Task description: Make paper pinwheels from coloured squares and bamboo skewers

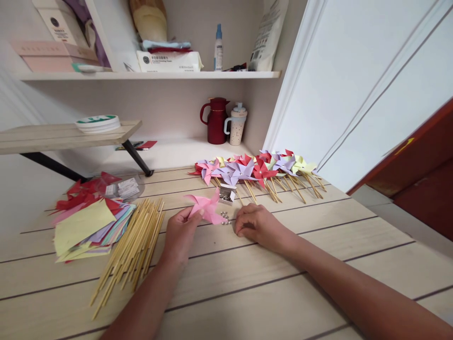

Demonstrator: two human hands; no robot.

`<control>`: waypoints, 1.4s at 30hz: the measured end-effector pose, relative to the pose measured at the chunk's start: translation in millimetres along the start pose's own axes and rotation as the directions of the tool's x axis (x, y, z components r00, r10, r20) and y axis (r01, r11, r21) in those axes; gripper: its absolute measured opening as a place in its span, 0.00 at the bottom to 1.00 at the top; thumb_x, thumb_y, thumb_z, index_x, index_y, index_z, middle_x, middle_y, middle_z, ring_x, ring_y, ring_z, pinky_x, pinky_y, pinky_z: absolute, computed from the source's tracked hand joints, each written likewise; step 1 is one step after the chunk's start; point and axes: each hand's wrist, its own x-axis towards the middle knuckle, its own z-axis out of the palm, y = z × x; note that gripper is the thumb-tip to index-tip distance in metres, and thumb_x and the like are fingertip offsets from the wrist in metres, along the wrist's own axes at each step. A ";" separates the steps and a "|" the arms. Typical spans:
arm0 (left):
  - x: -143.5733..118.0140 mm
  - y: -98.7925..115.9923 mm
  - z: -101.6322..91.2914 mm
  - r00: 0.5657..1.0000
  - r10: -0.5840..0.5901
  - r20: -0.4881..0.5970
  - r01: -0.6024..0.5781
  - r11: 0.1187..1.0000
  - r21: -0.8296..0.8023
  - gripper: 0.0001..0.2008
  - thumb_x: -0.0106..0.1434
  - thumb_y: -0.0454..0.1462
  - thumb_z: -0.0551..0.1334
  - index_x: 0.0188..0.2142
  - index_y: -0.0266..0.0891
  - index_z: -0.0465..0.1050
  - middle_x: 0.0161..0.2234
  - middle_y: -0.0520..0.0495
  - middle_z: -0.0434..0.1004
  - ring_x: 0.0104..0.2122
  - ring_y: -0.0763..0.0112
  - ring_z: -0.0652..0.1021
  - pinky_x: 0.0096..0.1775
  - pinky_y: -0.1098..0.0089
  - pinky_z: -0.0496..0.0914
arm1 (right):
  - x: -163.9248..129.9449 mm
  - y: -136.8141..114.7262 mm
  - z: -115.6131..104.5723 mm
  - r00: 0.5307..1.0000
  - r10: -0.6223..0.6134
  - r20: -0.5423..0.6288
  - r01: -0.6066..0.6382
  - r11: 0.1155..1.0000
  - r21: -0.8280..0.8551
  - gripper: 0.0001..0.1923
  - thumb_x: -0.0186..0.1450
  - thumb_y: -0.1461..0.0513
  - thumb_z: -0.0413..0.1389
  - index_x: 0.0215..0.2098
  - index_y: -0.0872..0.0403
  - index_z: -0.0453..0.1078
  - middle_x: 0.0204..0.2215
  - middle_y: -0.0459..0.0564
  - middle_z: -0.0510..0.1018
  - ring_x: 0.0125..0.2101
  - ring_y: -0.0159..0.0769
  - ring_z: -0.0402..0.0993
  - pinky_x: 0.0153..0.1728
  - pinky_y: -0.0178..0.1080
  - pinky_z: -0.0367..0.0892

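Observation:
A pink paper pinwheel (208, 208) is pinched at its middle by my left hand (182, 231), held just above the table with no stick visible on it. My right hand (260, 224) rests on the table with its fingers curled together; what they hold, if anything, is hidden. Between the hands lies a small cluster of metal tacks (225, 218). Just behind them stands a small open box (227, 194) with more tacks inside. Left of my left hand, a pile of thin wooden sticks (132, 245) is spread over the table.
Colored paper sheets (83, 224) are heaped at the left beside a clear plastic packet (123, 186). Finished pinwheels on sticks (260, 170) lie along the back right. A red jug (217, 123) and a tumbler (237, 126) stand behind; a small raised shelf (53, 134) overhangs the left.

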 end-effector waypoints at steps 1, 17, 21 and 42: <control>-0.3 0.6 0.2 1.000 -0.002 -0.009 0.002 1.000 -0.003 0.13 0.54 0.45 0.68 0.29 0.36 0.79 0.25 0.52 0.75 0.30 0.68 0.70 0.35 0.72 0.60 | 0.3 0.1 -0.5 1.000 0.000 -0.004 0.000 1.000 0.014 0.09 0.62 0.68 0.59 0.27 0.51 0.77 0.32 0.48 0.81 0.36 0.38 0.74 0.45 0.42 0.65; 0.8 -4.7 0.7 0.984 -0.033 -0.174 -0.001 0.982 -0.189 0.15 0.53 0.46 0.69 0.35 0.37 0.80 0.29 0.51 0.77 0.33 0.66 0.73 0.38 0.70 0.64 | 26.9 -37.9 -32.8 0.935 0.319 -0.153 -0.135 0.722 0.679 0.12 0.56 0.53 0.66 0.28 0.53 0.74 0.30 0.48 0.76 0.33 0.37 0.69 0.39 0.40 0.64; 0.2 -3.7 0.1 0.982 -0.035 -0.188 -0.002 0.981 -0.194 0.14 0.52 0.47 0.69 0.31 0.38 0.78 0.23 0.53 0.72 0.31 0.65 0.73 0.36 0.70 0.64 | 38.5 -51.3 -17.8 0.927 0.328 -0.179 -0.109 0.697 0.709 0.13 0.55 0.51 0.66 0.28 0.52 0.74 0.32 0.49 0.77 0.35 0.39 0.70 0.40 0.42 0.65; -18.7 -5.7 17.3 0.999 0.025 0.025 -0.021 0.988 -0.153 0.12 0.58 0.45 0.67 0.32 0.37 0.76 0.28 0.51 0.72 0.31 0.70 0.69 0.34 0.72 0.63 | 26.5 -47.8 10.8 0.949 0.171 -0.267 -0.005 0.850 0.527 0.09 0.61 0.55 0.63 0.28 0.51 0.76 0.48 0.50 0.73 0.52 0.44 0.69 0.57 0.45 0.60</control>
